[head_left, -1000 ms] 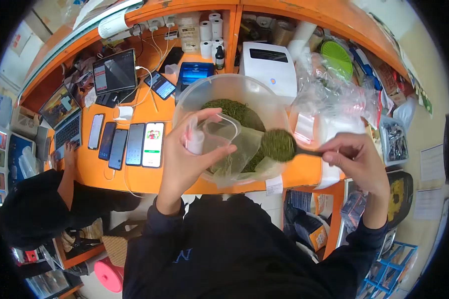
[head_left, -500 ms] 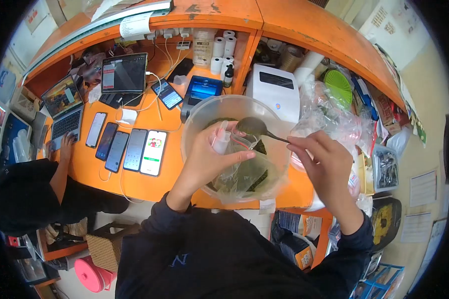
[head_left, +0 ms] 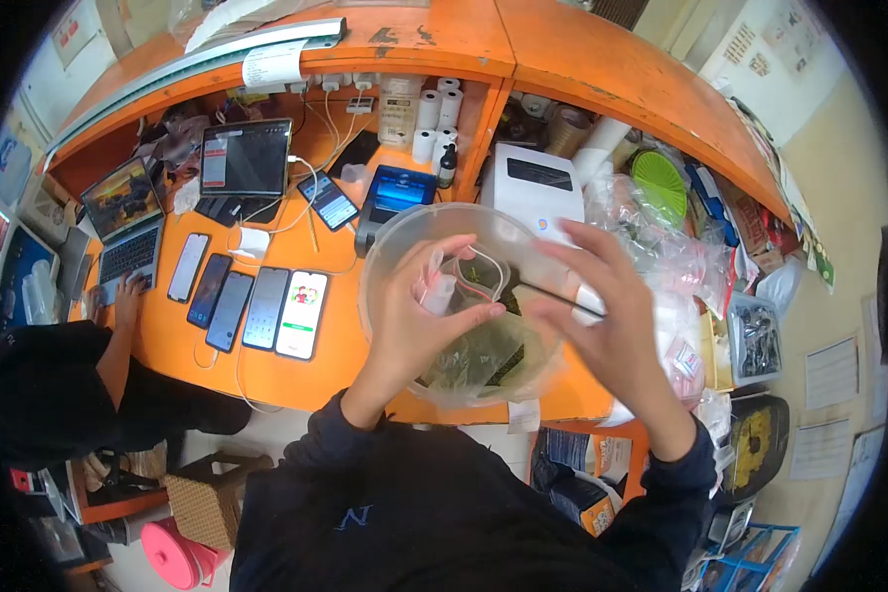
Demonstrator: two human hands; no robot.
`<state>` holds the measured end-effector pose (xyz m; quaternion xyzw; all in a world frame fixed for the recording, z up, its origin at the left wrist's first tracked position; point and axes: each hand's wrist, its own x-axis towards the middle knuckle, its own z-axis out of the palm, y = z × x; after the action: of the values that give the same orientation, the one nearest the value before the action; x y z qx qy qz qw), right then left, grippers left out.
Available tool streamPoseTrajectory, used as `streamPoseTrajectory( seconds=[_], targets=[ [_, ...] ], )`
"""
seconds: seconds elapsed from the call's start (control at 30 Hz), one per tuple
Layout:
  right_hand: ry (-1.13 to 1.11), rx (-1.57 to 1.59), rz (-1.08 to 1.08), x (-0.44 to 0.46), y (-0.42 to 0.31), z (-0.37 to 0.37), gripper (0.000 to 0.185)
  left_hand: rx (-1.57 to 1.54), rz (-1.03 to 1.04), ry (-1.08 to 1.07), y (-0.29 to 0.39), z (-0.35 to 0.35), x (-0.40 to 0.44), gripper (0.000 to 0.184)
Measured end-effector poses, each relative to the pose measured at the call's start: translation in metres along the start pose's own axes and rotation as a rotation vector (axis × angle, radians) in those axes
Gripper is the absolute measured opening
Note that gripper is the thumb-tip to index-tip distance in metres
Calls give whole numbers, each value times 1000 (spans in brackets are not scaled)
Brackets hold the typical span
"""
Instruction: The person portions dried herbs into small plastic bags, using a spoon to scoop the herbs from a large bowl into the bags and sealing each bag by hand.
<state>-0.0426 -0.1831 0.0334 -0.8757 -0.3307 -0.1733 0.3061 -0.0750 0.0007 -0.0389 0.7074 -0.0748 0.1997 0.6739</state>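
Observation:
A large translucent tub (head_left: pixel 378 256) holds loose dark green flaky material (head_left: pixel 501 363). Over it, my left hand (head_left: pixel 411 318) keeps hold of a clear zip bag (head_left: pixel 475 353), whose mouth with a red line is spread open. A small whitish plastic item, too unclear to name, is also tucked in that palm. My right hand (head_left: pixel 602 306) has its fingers apart at the tub's right side. Just by its fingertips, the dark spoon (head_left: pixel 560 298) shows only its thin handle, pointing right; the bowl is hidden down in the tub.
Several phones (head_left: pixel 302 314) lie on the orange desk (head_left: pixel 360 380) to the left. Beside them another person's hand (head_left: pixel 128 296) rests at a laptop (head_left: pixel 128 247). Behind the tub stand a blue-screened device (head_left: pixel 402 189) and a white printer-like machine (head_left: pixel 533 187). Plastic bags (head_left: pixel 651 247) crowd the right.
My right hand has let go of the spoon and its fingers have spread. The spoon has dropped from above the bag into the tub. My left hand still holds the bag.

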Motion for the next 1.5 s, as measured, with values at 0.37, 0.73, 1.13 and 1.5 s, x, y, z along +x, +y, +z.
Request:
streamPoseTrajectory(
  seconds=[0.37,0.73,1.13,1.5],
  targets=[
    [-243,446,3,23,1,2,9,-219,-275,3,28,-13,-1,24],
    [-151,804,80,20,-18,10,28,47,226,116,26,9,-7,7],
    [53,657,105,2,35,-26,31,-109,-28,70,30,21,4,19],
    [476,-174,34,32,252,-72,28,-1060,-486,205,-2,-1,12,19]
  ],
)
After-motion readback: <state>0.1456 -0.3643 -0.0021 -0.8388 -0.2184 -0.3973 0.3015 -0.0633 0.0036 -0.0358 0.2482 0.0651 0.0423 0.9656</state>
